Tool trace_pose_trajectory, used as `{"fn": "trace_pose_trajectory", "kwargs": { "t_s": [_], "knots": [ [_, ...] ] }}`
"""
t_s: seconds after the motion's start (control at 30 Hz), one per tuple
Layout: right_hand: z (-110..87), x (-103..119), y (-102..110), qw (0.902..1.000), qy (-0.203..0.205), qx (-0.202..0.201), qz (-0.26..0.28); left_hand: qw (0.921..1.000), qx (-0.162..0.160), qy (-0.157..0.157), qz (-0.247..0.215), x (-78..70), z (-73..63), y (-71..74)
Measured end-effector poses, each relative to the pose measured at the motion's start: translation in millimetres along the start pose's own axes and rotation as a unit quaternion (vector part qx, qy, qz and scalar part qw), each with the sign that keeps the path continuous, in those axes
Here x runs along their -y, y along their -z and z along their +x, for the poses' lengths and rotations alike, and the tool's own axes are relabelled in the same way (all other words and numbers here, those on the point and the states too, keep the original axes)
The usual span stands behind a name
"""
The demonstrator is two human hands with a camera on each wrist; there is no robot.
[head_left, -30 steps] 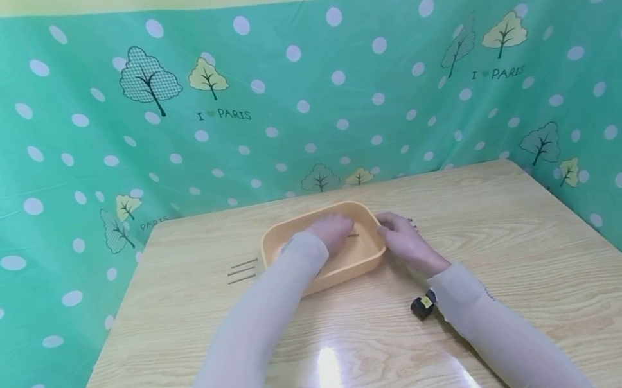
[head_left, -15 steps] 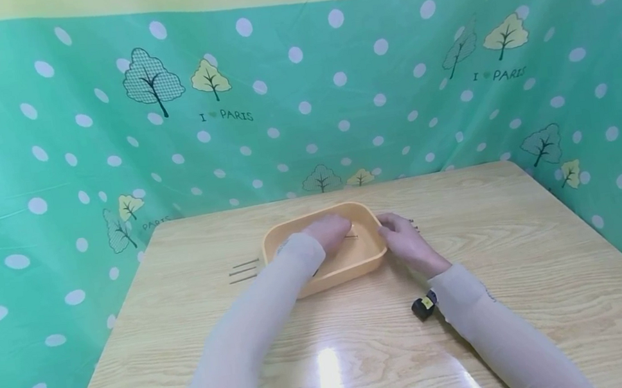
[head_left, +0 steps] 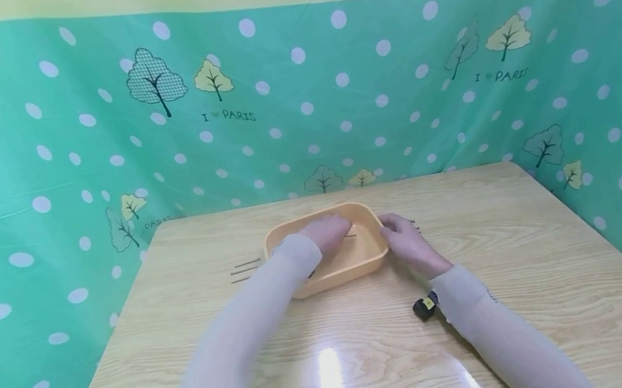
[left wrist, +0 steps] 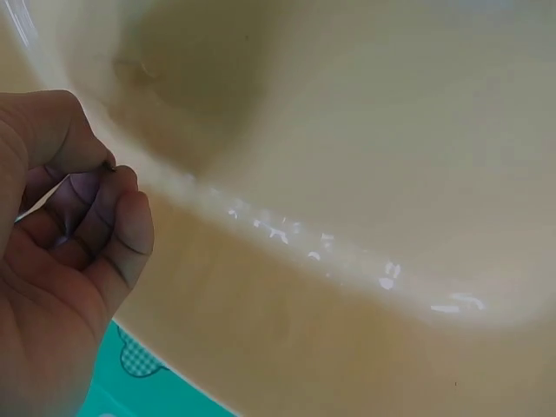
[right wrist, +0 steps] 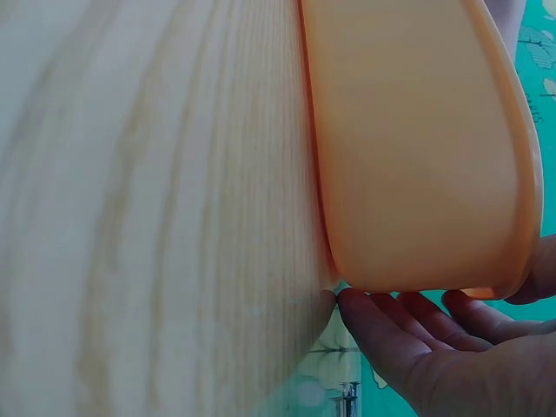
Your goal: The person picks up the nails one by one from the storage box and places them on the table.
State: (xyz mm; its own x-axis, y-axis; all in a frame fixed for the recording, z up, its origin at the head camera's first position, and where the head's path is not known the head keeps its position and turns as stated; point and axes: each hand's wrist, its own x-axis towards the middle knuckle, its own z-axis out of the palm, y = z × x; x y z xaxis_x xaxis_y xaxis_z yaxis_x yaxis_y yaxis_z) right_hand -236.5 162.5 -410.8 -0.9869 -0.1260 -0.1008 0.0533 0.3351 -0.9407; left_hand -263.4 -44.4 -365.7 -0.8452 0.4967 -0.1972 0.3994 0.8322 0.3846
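Observation:
My left hand reaches into a shallow peach-coloured plastic tray. Its thumb and fingers pinch a thin nail, which sticks out to the right above the tray floor. Only a small dark tip shows between those fingertips in the left wrist view, where the hand hangs beside the tray wall. My right hand holds the tray's right end. In the right wrist view, the fingers of that hand lie against the outer wall, with the thumb up at the rim.
Several nails lie side by side on the wooden table, left of the tray. Past my right hand, more nail ends show. A black camera sits at my right wrist. A green dotted curtain closes off the back and sides.
My left hand has shifted slightly left inside the tray, and the nail has moved with it. The right hand keeps its hold on the tray's end.

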Motion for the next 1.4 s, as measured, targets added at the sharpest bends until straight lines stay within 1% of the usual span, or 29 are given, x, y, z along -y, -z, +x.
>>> {"fn": "trace_pose_trajectory", "kwargs": {
  "t_s": [0.07,0.1,0.13,0.17,0.2,0.27,0.3,0.33,0.37,0.4,0.43,0.5,0.6,0.63,0.77,0.93,1.13,1.27,1.4],
  "knots": [
    [0.2,0.4,0.0,1.0000,-0.001,-0.001,-0.002,0.9970,0.008,0.027,-0.072,-1.1,-3.2,2.2],
    [0.2,0.6,0.1,1.0000,-0.001,-0.001,-0.003,0.9896,0.009,0.052,-0.134,-1.7,-5.1,3.3],
    [0.1,1.0,-0.1,1.0000,-0.002,-0.001,-0.003,0.9805,0.010,0.071,-0.183,-1.8,-6.5,4.4],
    [0.1,1.1,-0.3,1.0000,-0.005,-0.003,-0.004,0.9675,0.007,0.096,-0.234,-1.6,-7.2,5.4],
    [0.0,1.1,-0.4,1.0000,-0.006,-0.004,-0.005,0.9646,0.009,0.100,-0.244,-1.1,-7.2,6.7],
    [-0.4,1.2,-0.5,0.9999,-0.010,-0.004,-0.006,0.9821,0.024,0.067,-0.174,1.6,-3.9,8.9],
    [-0.6,1.0,-0.4,0.9999,-0.009,-0.003,-0.006,0.9900,0.028,0.047,-0.131,2.9,-1.9,10.3],
    [-0.8,1.0,-0.5,0.9999,-0.010,-0.003,-0.005,0.9969,0.030,0.019,-0.070,4.6,1.1,11.5],
    [-0.9,0.8,-0.5,0.9999,-0.011,-0.004,-0.005,0.9995,0.028,-0.010,-0.009,6.1,4.5,12.6],
    [-0.9,0.6,-0.4,0.9999,-0.011,-0.004,-0.003,0.9973,0.023,-0.043,0.055,7.4,7.8,13.6],
    [-0.8,0.3,-0.6,0.9999,-0.011,-0.003,-0.002,0.9923,0.019,-0.065,0.103,8.6,10.3,14.7],
    [-0.3,-0.5,-0.8,0.9999,-0.010,-0.004,0.000,0.9866,0.017,-0.077,0.143,9.9,13.4,16.4],
    [0.5,-1.4,-1.2,0.9999,-0.011,-0.002,-0.003,0.9832,0.018,-0.076,0.165,10.6,13.9,19.3],
    [0.5,-1.5,-1.2,0.9999,-0.010,-0.001,-0.003,0.9835,0.019,-0.072,0.165,10.7,13.1,20.4],
    [0.1,-1.4,-1.3,1.0000,-0.006,0.000,-0.005,0.9803,0.018,-0.066,0.185,11.5,9.0,25.0],
    [-0.5,-1.1,-0.9,1.0000,-0.002,0.000,0.002,0.9808,0.015,-0.056,0.186,12.5,2.6,30.7],
    [0.0,-1.0,-1.4,1.0000,-0.003,0.001,0.000,0.9797,0.014,-0.058,0.191,15.4,-7.7,37.0],
    [-0.2,-0.4,-1.6,1.0000,-0.003,0.000,-0.001,0.9821,0.014,-0.055,0.180,19.1,-16.8,40.7],
    [-0.2,-0.5,-1.5,1.0000,-0.002,0.001,0.000,0.9819,0.009,-0.056,0.181,24.9,-24.4,42.3]
  ]
}}
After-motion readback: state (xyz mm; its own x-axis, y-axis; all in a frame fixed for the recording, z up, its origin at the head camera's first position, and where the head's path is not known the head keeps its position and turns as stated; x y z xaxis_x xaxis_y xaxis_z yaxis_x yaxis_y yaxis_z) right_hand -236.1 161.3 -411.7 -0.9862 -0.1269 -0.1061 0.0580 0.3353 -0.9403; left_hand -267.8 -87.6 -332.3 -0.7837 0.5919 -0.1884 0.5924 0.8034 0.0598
